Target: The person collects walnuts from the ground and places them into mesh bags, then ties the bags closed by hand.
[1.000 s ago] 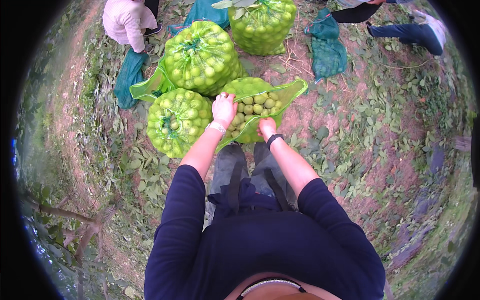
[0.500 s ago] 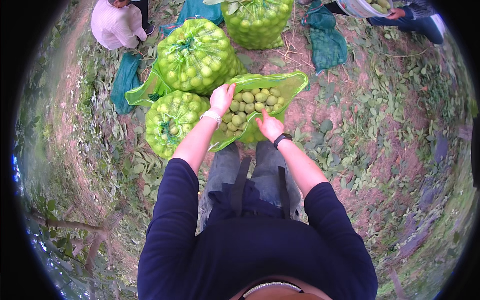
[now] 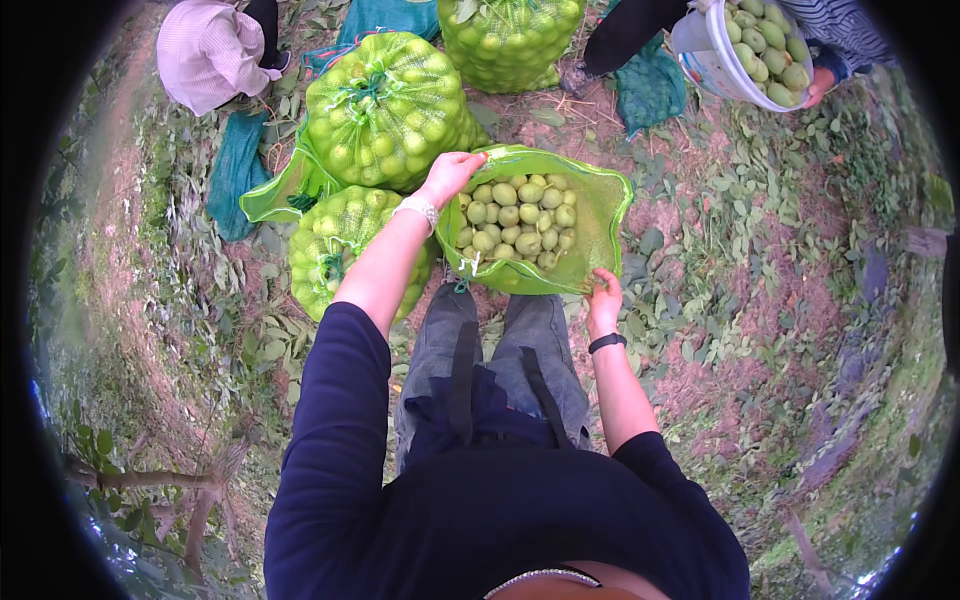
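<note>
In front of my legs is a lime-green mesh bag point(image 3: 600, 215), its mouth spread wide. Round green fruits point(image 3: 528, 213), seemingly walnuts in their husks, lie inside it. At the far left of the opening, my left hand point(image 3: 452, 178) is closed on the rim. My right hand point(image 3: 603, 298) pinches the rim at the near right corner. Tied and full, a smaller mesh sack point(image 3: 345, 235) stands against the open bag's left side, and a larger tied sack point(image 3: 385, 110) sits just behind it.
Another full green sack point(image 3: 510, 45) stands farther back. At the upper right a person's hand point(image 3: 820, 85) holds a white bucket point(image 3: 695, 55) of green fruit. A crouching person point(image 3: 210, 55) is at the upper left. Dark teal net bags point(image 3: 238, 175) lie on the leaf-strewn ground point(image 3: 740, 300).
My right hand has left the fruit and moved right to the rim. The bag's mouth is wider, and my left hand has shifted slightly along its rim. The bucket has come nearer, tipped.
</note>
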The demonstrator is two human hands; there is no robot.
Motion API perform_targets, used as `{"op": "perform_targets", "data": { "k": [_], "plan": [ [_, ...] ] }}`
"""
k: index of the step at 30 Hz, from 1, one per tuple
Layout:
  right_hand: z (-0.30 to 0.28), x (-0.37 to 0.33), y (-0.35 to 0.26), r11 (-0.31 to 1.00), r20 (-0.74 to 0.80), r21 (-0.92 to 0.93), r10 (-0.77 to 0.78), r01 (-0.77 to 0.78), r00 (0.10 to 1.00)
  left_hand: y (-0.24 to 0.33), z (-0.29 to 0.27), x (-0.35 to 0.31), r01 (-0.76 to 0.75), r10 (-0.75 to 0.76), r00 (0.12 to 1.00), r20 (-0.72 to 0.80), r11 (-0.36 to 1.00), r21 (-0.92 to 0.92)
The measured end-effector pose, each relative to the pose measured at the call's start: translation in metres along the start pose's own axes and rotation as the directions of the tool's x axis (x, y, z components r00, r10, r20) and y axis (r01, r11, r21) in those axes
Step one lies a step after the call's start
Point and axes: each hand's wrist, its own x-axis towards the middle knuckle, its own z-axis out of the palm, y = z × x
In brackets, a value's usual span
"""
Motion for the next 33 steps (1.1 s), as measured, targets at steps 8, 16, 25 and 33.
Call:
{"op": "perform_targets", "data": {
  "k": [8,16,25,33],
  "plan": [
    [0.006,0.044,0.002,0.877,0.005,0.395,0.296,-0.274,0.955,-0.008,0.007,0.011,0.028,-0.023,0.998,0.052,0.995,-0.091],
    [-0.015,0.000,-0.075,0.411,0.311,-0.867,0.006,0.282,0.950,-0.001,0.011,0.003,0.099,-0.092,0.995,0.049,0.982,-0.164],
    [-0.021,0.031,-0.015,0.753,0.116,0.525,0.399,-0.397,0.910,-0.009,0.019,0.020,0.098,-0.092,0.995,0.046,0.982,-0.161],
    [-0.020,0.053,0.010,0.927,-0.097,0.301,0.263,-0.224,0.960,0.003,0.025,0.013,0.171,-0.168,0.985,0.038,0.978,-0.116]
  ]
}}
